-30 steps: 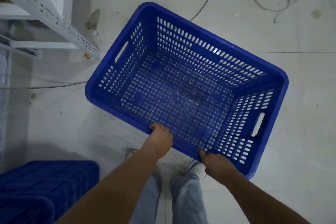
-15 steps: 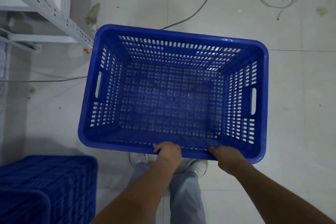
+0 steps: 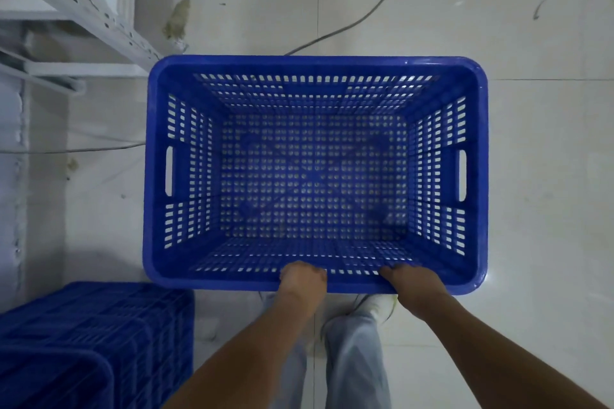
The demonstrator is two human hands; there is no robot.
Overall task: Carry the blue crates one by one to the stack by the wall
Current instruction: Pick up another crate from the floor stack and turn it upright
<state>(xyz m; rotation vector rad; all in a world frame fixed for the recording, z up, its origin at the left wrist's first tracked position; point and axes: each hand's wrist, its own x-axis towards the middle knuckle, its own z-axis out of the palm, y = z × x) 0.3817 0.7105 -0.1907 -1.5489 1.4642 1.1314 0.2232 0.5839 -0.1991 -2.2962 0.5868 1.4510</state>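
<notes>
as both hands, left hand [image 3: 303, 279] and right hand [image 3: 412, 280], grip only the blue crate [image 3: 315, 66] near rim, it could tip forward or snag the cable [image 3: 349, 28] at upper centre

1. One view only, from a camera on the person's head, so no second view shares anything with it.
2. It looks almost straight down at the floor [image 3: 548, 176], past both forearms.
3. It sits close: the crate [image 3: 315, 284] fills mid-frame just beyond the left grip [image 3: 304, 279] and right grip [image 3: 412, 279].
4. Wide-angle: straight edges bow near the borders.
</notes>
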